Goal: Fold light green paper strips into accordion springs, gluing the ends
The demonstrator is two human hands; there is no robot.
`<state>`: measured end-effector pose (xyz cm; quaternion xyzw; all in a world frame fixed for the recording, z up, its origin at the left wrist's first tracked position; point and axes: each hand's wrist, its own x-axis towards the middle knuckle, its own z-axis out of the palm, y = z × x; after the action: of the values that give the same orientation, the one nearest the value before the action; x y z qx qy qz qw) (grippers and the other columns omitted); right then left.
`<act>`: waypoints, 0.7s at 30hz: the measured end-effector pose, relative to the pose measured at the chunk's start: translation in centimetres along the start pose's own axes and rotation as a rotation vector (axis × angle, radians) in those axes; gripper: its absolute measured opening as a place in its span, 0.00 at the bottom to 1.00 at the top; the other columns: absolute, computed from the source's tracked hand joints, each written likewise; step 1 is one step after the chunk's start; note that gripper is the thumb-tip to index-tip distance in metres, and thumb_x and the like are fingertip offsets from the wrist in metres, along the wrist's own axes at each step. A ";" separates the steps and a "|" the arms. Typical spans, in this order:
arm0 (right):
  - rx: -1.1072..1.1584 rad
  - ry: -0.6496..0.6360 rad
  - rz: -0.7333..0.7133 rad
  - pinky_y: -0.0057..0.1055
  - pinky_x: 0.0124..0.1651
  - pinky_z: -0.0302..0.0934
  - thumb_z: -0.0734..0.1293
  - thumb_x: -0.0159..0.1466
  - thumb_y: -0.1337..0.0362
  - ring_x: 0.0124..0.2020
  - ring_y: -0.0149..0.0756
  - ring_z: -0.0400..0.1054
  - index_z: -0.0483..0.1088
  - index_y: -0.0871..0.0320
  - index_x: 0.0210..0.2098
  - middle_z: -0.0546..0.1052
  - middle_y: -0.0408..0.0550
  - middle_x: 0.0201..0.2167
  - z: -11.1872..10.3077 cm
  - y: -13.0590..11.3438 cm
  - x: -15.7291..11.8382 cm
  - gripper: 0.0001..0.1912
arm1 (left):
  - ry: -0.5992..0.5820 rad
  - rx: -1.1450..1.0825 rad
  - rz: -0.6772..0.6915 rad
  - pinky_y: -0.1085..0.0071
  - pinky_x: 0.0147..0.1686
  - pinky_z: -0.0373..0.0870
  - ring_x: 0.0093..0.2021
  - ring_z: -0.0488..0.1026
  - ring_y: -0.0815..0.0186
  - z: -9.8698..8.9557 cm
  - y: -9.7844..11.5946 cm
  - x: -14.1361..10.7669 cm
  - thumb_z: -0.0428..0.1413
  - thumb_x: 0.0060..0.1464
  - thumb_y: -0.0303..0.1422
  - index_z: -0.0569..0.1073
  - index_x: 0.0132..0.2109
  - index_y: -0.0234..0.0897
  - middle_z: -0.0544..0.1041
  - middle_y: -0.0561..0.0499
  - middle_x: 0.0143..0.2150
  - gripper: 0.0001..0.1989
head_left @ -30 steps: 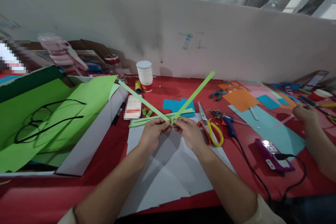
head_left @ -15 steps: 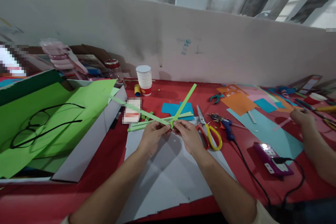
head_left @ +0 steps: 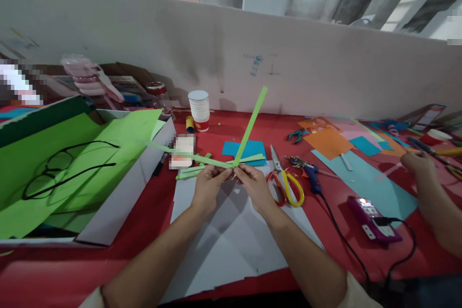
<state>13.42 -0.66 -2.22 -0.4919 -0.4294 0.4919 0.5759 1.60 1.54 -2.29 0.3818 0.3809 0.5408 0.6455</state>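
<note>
Both hands meet over white paper. My left hand is closed, thumb and fingers pinching a light green paper strip at its folded middle. Right beside it, my right hand pinches the same strip. One end of the strip points up and away to the right; the other runs out to the left, blurred near its tip. The fold itself is partly hidden by my fingertips. More green strips lie just beyond my hands, near a blue paper piece. Scissors with red and yellow handles rest to the right.
A box with green sheets and eyeglasses stands left. Paper cups stand near the wall. Right are pliers, a glue gun, a purple power strip with cords, and another person's hand.
The upright end of the strip has risen and become steeper. The left end has swung somewhat lower and blurs. Both hands keep their pinch at nearly the same place.
</note>
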 end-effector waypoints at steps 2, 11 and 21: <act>-0.063 0.028 -0.028 0.27 0.32 0.57 0.67 0.54 0.58 0.28 0.31 0.63 0.75 0.57 0.30 0.74 0.42 0.26 -0.2 0.1 0.1 0.10 | 0.000 -0.006 0.004 0.71 0.35 0.68 0.29 0.72 0.68 0.0 0.0 0.0 0.65 0.38 0.31 0.77 0.31 0.32 0.77 0.50 0.27 0.10; -0.261 0.029 -0.129 0.29 0.33 0.59 0.64 0.57 0.57 0.27 0.34 0.66 0.73 0.57 0.29 0.74 0.42 0.23 -1.3 0.6 0.3 0.11 | -0.032 0.063 -0.202 0.73 0.27 0.64 0.24 0.68 0.70 0.9 1.3 -0.5 0.66 0.35 0.35 0.77 0.26 0.31 0.75 0.49 0.22 0.12; -0.611 0.091 -0.199 0.29 0.29 0.52 0.61 0.58 0.62 0.25 0.34 0.61 0.67 0.55 0.24 0.70 0.41 0.21 -0.8 0.8 -0.2 0.08 | -0.050 0.167 -0.039 0.74 0.27 0.61 0.25 0.67 0.70 -0.3 0.2 -0.5 0.64 0.38 0.33 0.75 0.27 0.34 0.73 0.53 0.23 0.09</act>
<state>14.03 -0.92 -3.15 -0.6190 -0.5770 0.2590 0.4656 1.17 1.05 -2.23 0.4402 0.4160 0.4845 0.6312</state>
